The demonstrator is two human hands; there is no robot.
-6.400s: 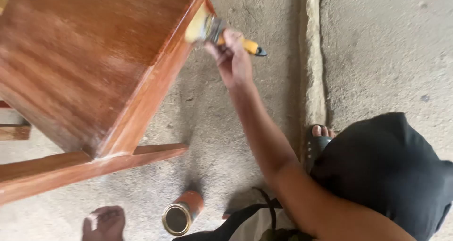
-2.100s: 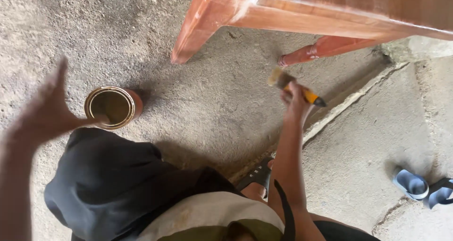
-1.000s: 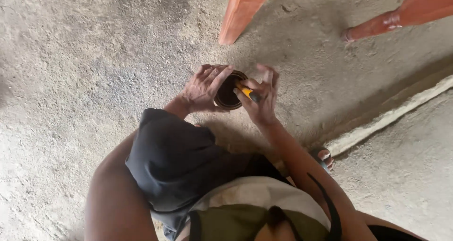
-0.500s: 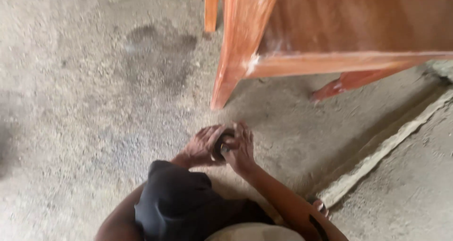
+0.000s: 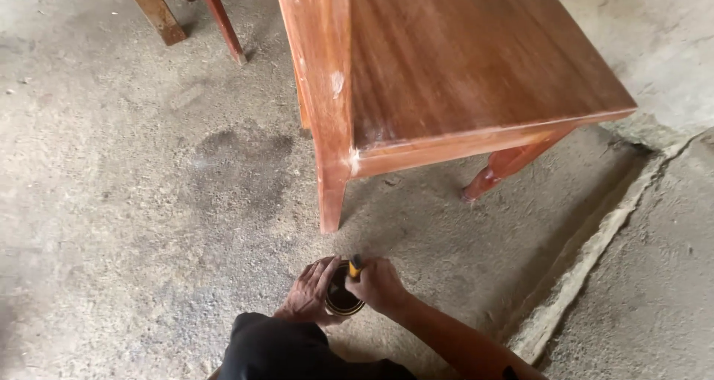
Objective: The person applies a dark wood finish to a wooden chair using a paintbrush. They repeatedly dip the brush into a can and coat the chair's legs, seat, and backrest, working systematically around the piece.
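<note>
Left hand (image 5: pixel 311 294) wraps the small tin (image 5: pixel 341 300) on the floor, right hand (image 5: pixel 378 283) pinches the brush handle (image 5: pixel 355 266) w/ fingers closed. Tin prob light, rigid, tippy; steady it by the sides.

Ahead of my hands, the wooden table's near leg (image 5: pixel 331 194) stands close above the small tin (image 5: pixel 342 300), blocking a straight reach forward. Bare concrete floor (image 5: pixel 134 224) lies open to my left. To the right, floor runs free up to a raised concrete ridge (image 5: pixel 587 261). Two further wooden legs (image 5: pixel 186 12) stand well away.
</note>
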